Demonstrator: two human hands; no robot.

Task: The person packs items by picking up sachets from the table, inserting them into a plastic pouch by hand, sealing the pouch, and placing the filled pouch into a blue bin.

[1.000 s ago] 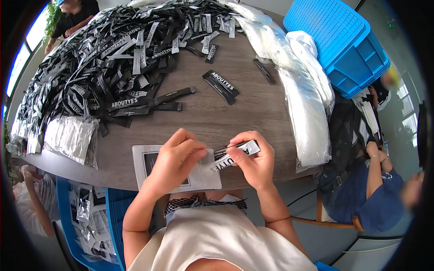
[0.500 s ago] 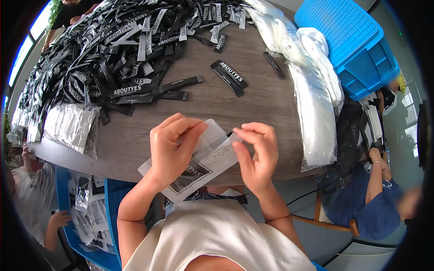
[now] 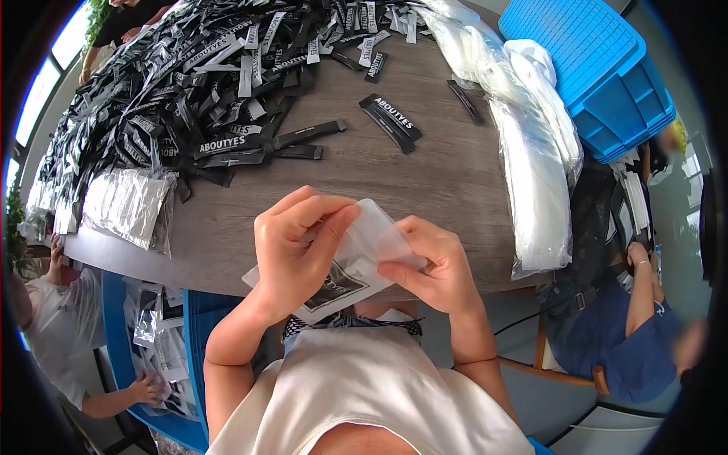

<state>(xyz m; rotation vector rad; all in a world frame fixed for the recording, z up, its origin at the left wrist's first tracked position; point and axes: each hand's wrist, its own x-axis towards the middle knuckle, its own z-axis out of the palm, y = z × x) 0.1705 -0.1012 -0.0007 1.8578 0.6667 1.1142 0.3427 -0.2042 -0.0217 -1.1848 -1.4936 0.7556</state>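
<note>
A frosted, see-through plastic pouch (image 3: 371, 236) with a black printed panel is held at a slant over the table's near edge. My left hand (image 3: 299, 246) pinches its upper left side between thumb and fingers, covering part of the panel. On the other side, my right hand (image 3: 432, 262) has thumb and fingers closed on the pouch's right end, which bends there. Beyond my hands lie two overlapping black sachets (image 3: 390, 123) with white "ABOUTYES" lettering. What is inside the pouch I cannot make out.
Black and silver sachets (image 3: 205, 98) are heaped at the far left. A clear pack of white strips (image 3: 129, 208) lies nearer. Long clear bags (image 3: 538, 197) line the right, beside a blue crate (image 3: 584, 68). A blue bin (image 3: 114, 341) stands below left. People sit on both sides.
My right hand has closed on the pouch's right end, where its fingers were looser and farther apart before. The left co-worker's hand has reached into the blue bin.
</note>
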